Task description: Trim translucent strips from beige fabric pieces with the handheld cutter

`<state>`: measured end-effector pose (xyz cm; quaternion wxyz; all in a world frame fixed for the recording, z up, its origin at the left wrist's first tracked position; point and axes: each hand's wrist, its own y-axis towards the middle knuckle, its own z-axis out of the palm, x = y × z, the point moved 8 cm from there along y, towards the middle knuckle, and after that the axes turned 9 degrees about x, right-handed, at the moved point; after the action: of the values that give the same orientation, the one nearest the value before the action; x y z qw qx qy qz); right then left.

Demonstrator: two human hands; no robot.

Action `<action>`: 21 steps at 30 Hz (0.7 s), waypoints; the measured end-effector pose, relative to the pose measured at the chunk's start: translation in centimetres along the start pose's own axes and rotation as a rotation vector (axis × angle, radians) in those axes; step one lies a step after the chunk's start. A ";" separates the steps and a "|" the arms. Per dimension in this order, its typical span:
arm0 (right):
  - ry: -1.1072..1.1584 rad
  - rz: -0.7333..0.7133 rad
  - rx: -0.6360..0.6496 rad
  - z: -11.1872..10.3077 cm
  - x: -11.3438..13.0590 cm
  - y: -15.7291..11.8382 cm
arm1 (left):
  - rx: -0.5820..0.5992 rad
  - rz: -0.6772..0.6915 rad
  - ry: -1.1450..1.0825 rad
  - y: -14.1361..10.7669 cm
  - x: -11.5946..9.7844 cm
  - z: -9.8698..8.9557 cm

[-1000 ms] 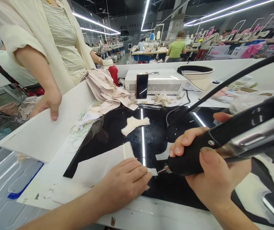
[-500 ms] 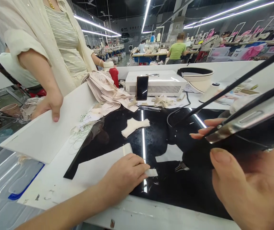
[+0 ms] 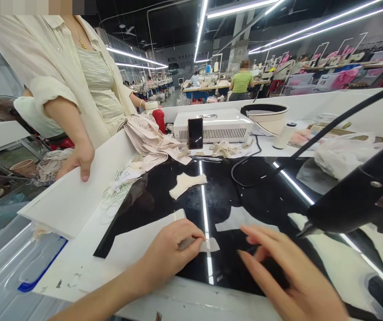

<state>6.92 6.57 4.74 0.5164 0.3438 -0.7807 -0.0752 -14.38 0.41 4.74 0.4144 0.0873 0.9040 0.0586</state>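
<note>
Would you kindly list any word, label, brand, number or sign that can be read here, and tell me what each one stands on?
No text reads with certainty.
Lettering on the far wall: too small and blurred.
Sign on the pillar: too small to read.
Dark marks on the pale label by the threads: too small.
Gold pendant: perhaps "B" or "6"; I cannot tell which.

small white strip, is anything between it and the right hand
Nothing visible: only black tabletop shows between the open right hand and the small white strip by the left hand. A larger white piece lies just beyond that gap.
</note>
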 end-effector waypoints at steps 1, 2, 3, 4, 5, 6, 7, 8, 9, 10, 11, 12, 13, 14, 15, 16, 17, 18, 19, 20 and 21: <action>-0.029 -0.010 0.116 1.6 0.4 0.6 | -0.001 -0.002 0.002 0.0 0.0 0.0; -0.039 -0.012 0.199 2.9 0.7 1.1 | 0.000 -0.001 0.006 -0.1 -0.1 0.0; -0.040 -0.008 0.263 4.1 0.9 1.6 | 0.002 0.000 0.006 -0.1 -0.1 0.0; -0.025 0.005 0.305 5.0 1.0 2.0 | 0.007 0.002 0.000 -0.2 -0.1 0.0; -0.006 0.029 0.336 5.8 0.9 2.3 | 0.010 0.004 -0.010 -0.2 -0.1 0.1; 0.014 0.062 0.370 6.5 0.8 2.4 | 0.014 -0.003 -0.025 -0.3 0.0 0.1; 0.036 0.107 0.402 7.0 0.5 2.5 | 0.021 -0.024 -0.045 -0.3 0.2 0.2; 0.061 0.160 0.426 7.4 0.2 2.4 | 0.028 -0.059 -0.069 -0.4 0.5 0.2; 0.085 0.217 0.440 7.6 -0.1 2.3 | 0.033 -0.102 -0.096 -0.4 0.9 0.2; 0.109 0.277 0.444 7.7 -0.5 2.1 | 0.038 -0.144 -0.124 -0.5 1.3 0.3; 0.137 0.336 0.441 7.7 -0.9 1.9 | 0.042 -0.177 -0.154 -0.6 1.6 0.3; 0.169 0.391 0.430 7.6 -1.2 1.7 | 0.045 -0.197 -0.182 -0.6 1.9 0.3; 0.204 0.437 0.417 7.5 -1.4 1.5 | 0.047 -0.204 -0.207 -0.6 2.1 0.3; 0.240 0.477 0.405 7.5 -1.6 1.3 | 0.049 -0.206 -0.230 -0.6 2.2 0.4; 0.276 0.510 0.391 7.5 -1.7 1.1 | 0.050 -0.206 -0.249 -0.6 2.3 0.4; 0.311 0.535 0.379 7.6 -1.7 1.0 | 0.051 -0.206 -0.265 -0.6 2.4 0.4; 0.342 0.553 0.366 7.7 -1.6 0.9 | 0.051 -0.205 -0.276 -0.5 2.4 0.5; 0.367 0.567 0.352 7.8 -1.6 0.9 | 0.051 -0.203 -0.281 -0.5 2.5 0.5; 0.384 0.578 0.339 7.8 -1.5 0.9 | 0.051 -0.201 -0.284 -0.5 2.6 0.5; 0.393 0.587 0.329 7.9 -1.5 0.9 | 0.051 -0.199 -0.283 -0.5 2.6 0.5; 0.393 0.591 0.323 7.9 -1.4 0.9 | 0.052 -0.198 -0.280 -0.5 2.6 0.5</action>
<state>0.04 6.25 0.54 0.5949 0.1889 -0.7339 0.2679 -15.71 0.50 2.36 0.5377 0.0158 0.8428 -0.0185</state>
